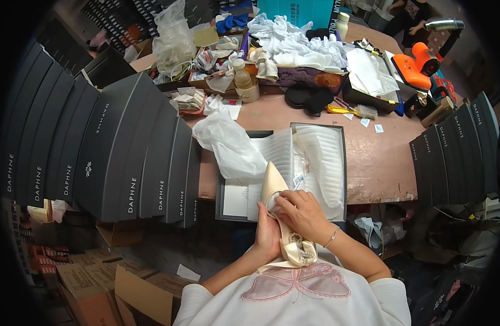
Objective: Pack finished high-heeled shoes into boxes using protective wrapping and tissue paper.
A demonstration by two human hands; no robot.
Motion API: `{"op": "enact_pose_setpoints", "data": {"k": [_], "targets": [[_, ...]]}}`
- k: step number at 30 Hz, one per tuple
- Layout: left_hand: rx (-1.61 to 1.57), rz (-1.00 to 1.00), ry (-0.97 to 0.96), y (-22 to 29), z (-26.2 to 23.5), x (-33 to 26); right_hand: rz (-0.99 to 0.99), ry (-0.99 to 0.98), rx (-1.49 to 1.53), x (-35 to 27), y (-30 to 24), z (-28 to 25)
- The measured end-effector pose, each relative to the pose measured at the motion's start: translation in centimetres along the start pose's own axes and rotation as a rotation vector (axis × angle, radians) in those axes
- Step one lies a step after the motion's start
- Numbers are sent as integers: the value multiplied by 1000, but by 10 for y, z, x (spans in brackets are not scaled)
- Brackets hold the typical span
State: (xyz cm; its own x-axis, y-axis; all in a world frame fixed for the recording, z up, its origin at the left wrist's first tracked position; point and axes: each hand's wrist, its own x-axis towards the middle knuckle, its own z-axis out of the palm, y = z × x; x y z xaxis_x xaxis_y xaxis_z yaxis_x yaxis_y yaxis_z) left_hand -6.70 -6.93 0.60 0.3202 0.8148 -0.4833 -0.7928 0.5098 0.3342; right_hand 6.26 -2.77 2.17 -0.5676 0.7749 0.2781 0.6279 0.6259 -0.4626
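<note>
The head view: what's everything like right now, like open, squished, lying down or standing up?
Cream shoe, held, toe pointing away
Left hand, curled around the shoe's side
Right hand, fingers bent at the shoe's opening
Shoe box, open
Thin white sheet, crumpled
Capped bottle, upright
Yellow-handled brush, lying down
Brown carton, flap open

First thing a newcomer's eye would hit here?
Probably the cream pointed shoe, center frame, held in the left hand with the right hand at its opening. Next, the dark boxes lined up on both sides, then the bright orange object at the upper right of the table.
</note>
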Motion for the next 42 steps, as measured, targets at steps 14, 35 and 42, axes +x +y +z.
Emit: {"op": "enact_pose_setpoints", "data": {"k": [14, 35, 42], "targets": [[132, 116, 56, -10, 0, -8, 106, -113, 237, -5, -2, -16], [231, 39, 115, 1, 12, 7, -140, 154, -175, 6, 34, 13], [439, 128, 7, 28, -87, 45, -65, 105, -203, -6, 42, 32]]}}
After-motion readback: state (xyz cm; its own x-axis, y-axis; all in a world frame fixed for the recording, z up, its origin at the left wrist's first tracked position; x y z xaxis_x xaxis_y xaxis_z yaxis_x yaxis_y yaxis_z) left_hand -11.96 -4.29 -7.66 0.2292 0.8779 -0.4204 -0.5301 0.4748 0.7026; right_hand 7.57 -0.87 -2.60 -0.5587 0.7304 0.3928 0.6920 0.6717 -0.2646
